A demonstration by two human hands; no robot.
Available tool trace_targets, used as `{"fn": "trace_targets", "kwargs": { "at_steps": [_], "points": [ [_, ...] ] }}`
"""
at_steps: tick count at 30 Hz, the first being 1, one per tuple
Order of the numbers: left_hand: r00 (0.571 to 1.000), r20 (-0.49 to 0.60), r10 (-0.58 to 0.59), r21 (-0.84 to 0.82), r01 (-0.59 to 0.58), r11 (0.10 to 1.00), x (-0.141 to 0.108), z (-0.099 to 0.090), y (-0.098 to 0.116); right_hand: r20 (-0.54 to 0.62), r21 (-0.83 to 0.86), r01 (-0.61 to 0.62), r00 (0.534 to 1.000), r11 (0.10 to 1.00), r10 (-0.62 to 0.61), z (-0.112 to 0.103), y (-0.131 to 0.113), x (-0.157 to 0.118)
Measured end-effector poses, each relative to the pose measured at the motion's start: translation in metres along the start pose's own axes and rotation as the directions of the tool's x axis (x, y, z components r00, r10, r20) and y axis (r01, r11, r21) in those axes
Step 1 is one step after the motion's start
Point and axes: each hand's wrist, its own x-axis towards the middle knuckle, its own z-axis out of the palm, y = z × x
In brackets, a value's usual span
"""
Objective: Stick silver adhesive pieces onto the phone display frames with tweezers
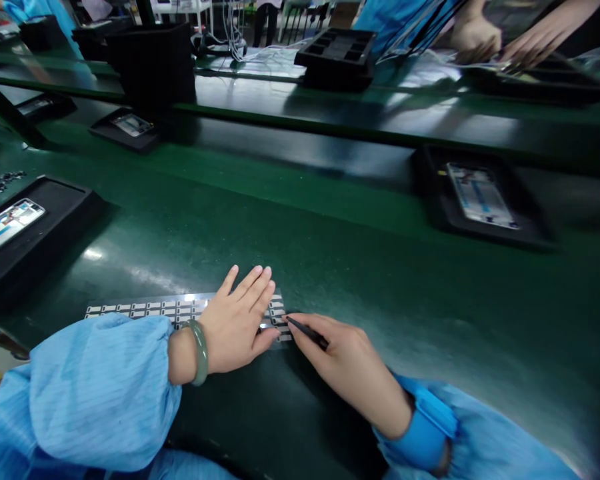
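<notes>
A clear sheet [153, 308] with rows of small pale parts lies on the green table, its left end partly behind my blue sleeve. My left hand [237, 320] rests flat across the sheet with its fingers stretched out, a green bangle at the wrist. At the right end of the sheet, my right hand [330, 347] pinches a dark pen-like tool [307, 331]. The tool's tip is at the sheet's right edge, close to my left thumb. A blue band is around my right wrist.
Black trays with phone-like frames stand at the left [55, 213], farther back [125, 130] and at the right [430, 193]. A raised shelf [260, 100] crosses behind, holding a black bin [153, 67] and stacked trays [337, 57]. Another person's hands work at the upper right.
</notes>
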Motion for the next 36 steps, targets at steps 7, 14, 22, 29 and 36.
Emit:
{"fn": "trace_targets", "kwargs": {
  "at_steps": [7, 14, 22, 29, 36],
  "points": [
    [1.000, 0.000, -0.001, 0.011, 0.001, 1.000, 0.000, -0.001, 0.000, 0.056, 0.138, -0.094, 0.995, 0.986, 0.087, -0.006, -0.004, 0.003],
    [1.000, -0.006, -0.001, 0.015, 0.002, 1.000, 0.000, 0.001, 0.000, 0.019, 0.098, -0.058, 0.998, 0.993, 0.057, 0.000, 0.000, 0.002],
    [1.000, -0.025, 0.001, 0.028, -0.001, 1.000, 0.000, 0.002, 0.000, 0.082, 0.139, -0.149, 0.987, 0.979, 0.138, -0.007, -0.003, 0.004],
    [1.000, -0.019, 0.001, 0.030, -0.001, 1.000, 0.000, 0.002, 0.000, 0.125, 0.148, -0.123, 0.987, 0.981, 0.105, -0.008, -0.003, 0.003],
    [1.000, -0.013, -0.001, 0.026, 0.001, 1.000, 0.001, 0.000, 0.000, 0.061, 0.142, -0.125, 0.991, 0.982, 0.117, -0.009, 0.002, 0.006]
  ]
}}
